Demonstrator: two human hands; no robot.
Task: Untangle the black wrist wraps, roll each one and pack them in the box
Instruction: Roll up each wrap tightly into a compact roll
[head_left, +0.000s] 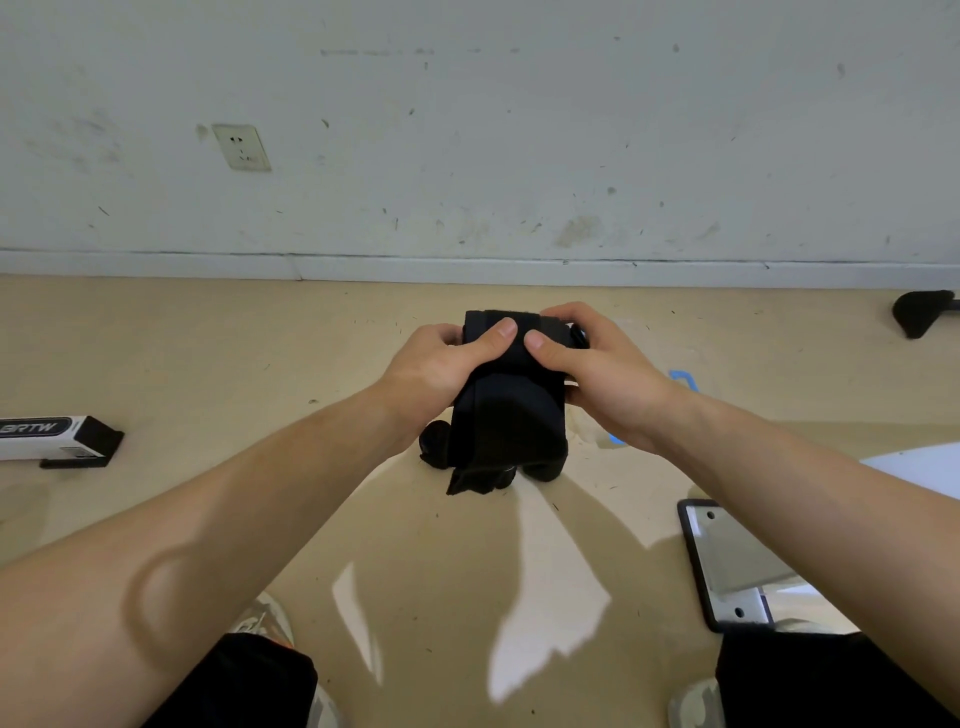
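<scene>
Tan floor by scuffed wall: left hand (441, 364) and right hand (597, 369) fingers curl around black wrist wrap (506, 410) mid-roll, tail trailing on floor; box (57, 439) far left, seemingly nothing packed yet.

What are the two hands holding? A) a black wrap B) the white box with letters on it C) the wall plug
A: the left hand and right hand both grip the black wrist wrap, thumbs pressed on its top, while the box lies untouched on the floor at far left.
</scene>
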